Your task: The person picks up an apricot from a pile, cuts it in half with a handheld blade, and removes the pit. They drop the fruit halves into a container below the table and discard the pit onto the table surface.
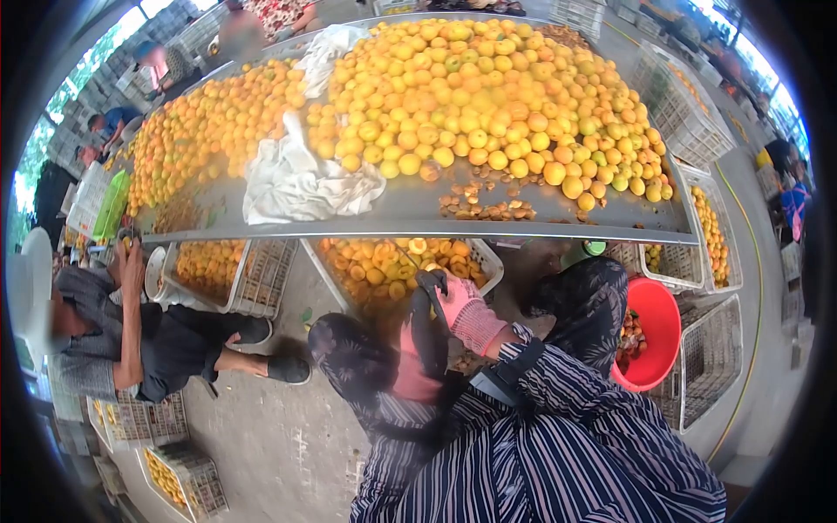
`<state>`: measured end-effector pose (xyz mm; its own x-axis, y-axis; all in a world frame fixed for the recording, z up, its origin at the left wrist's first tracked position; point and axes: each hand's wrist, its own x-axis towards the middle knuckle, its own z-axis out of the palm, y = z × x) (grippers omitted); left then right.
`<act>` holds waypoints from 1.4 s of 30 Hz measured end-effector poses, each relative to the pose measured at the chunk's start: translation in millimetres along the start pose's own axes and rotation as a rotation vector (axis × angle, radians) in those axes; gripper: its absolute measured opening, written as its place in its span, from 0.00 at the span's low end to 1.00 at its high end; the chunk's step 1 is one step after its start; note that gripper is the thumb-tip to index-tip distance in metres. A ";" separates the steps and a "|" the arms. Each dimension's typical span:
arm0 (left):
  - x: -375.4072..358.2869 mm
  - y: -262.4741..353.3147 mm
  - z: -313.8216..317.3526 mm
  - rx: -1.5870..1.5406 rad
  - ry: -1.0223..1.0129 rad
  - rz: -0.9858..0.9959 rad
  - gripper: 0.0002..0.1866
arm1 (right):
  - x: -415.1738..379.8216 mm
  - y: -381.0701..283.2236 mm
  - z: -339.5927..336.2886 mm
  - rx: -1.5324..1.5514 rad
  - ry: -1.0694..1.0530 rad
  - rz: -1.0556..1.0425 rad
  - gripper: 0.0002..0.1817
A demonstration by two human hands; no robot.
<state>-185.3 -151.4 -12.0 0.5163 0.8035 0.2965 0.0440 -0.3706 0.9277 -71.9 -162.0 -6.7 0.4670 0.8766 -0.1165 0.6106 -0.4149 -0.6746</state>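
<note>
Both my hands are gloved and close together over a crate of halved orange fruit (375,270), just below the metal table's front edge. Pink knit with dark fingertips covers my right hand (466,309), whose fingers are curled together. My left hand (425,336), in a dark and pink glove, is blurred and touches the fingertips of the right. A thin dark object (405,255) projects from the fingers toward the crate; which hand holds it is unclear. Anything else between the fingers is hidden.
Whole orange fruit (488,96) is piled on the metal table (418,228), beside white cloths (305,179). A red bucket (667,336) with scraps and an empty crate (711,362) stand at the right. A co-worker (96,322) sits at the left near another fruit crate (261,275).
</note>
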 end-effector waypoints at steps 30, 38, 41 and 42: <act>37.5 85.5 5.0 -0.542 0.447 -0.659 0.24 | -65.5 -25.7 -106.0 0.811 -0.162 0.073 0.24; 41.0 60.1 -20.7 -0.953 -0.266 -0.734 0.27 | -58.6 -14.6 -126.2 1.327 -0.307 0.050 0.16; 49.9 78.7 -14.1 -1.037 -0.434 -0.805 0.28 | -57.8 -10.0 -137.7 1.347 -0.366 0.067 0.17; 46.8 68.5 -14.3 -0.993 -0.379 -0.852 0.27 | -54.0 -3.1 -141.0 1.216 -0.432 -0.014 0.17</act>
<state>-170.4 -132.5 68.7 0.8465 0.3773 -0.3755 -0.0816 0.7891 0.6088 -8.8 -242.4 104.5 0.0822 0.9811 -0.1753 -0.4646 -0.1179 -0.8776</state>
